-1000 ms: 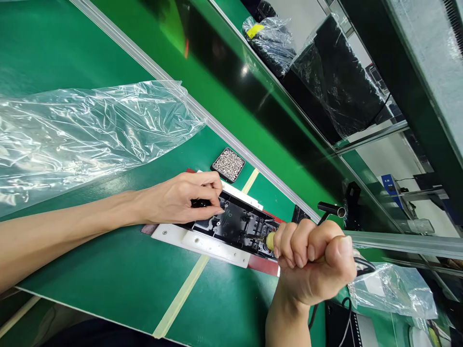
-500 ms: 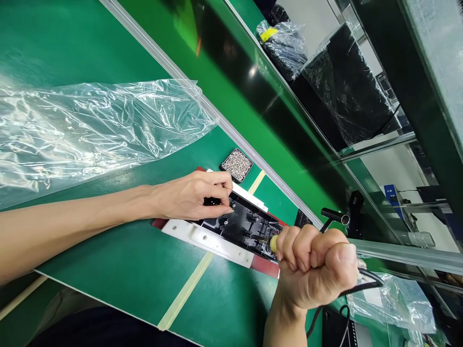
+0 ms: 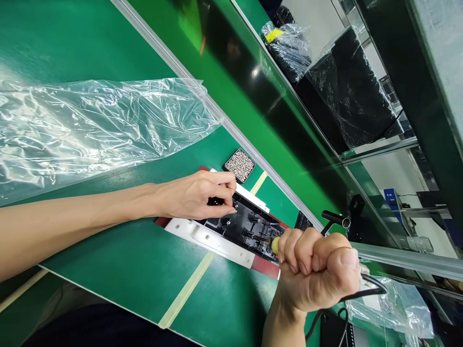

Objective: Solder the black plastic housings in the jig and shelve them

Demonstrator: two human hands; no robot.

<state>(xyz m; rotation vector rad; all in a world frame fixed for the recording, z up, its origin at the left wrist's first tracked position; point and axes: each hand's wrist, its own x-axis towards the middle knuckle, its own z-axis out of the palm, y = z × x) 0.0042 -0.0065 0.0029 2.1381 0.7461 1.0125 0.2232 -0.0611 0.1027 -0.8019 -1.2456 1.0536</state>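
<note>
The left hand (image 3: 195, 195) lies flat over the far-left end of a black moulded plastic assembly (image 3: 240, 225), thumb and forefinger pinched together on a small black piece there, the heel of the hand pressing down, which by the look of it keeps the part from sliding. That assembly sits in a long white plastic fixture plate (image 3: 208, 237) with small screw heads along its near edge, itself laid on a red backing sheet (image 3: 265, 266), all on the green mat of the table (image 3: 126, 270), at about 6 o'clock from a small black square tray heaped with tiny silver screws (image 3: 239, 165). The right hand (image 3: 318, 270) is clenched in a full fist round a corded electric screwdriver with a yellow-green collar (image 3: 275, 244); its thin bit (image 3: 261, 237) points toward 9 o'clock into the right end of the black assembly, and its black cable (image 3: 356, 294) trails out of the fist toward 4 o'clock (the fist grip suits pushing along the tool's axis). The two hands are well apart, one at each end of the work. A large crumpled clear plastic bag (image 3: 101, 125) lies at 10 o'clock of the fixture, and a pale tape strip (image 3: 186, 291) runs across the mat beneath it.
</note>
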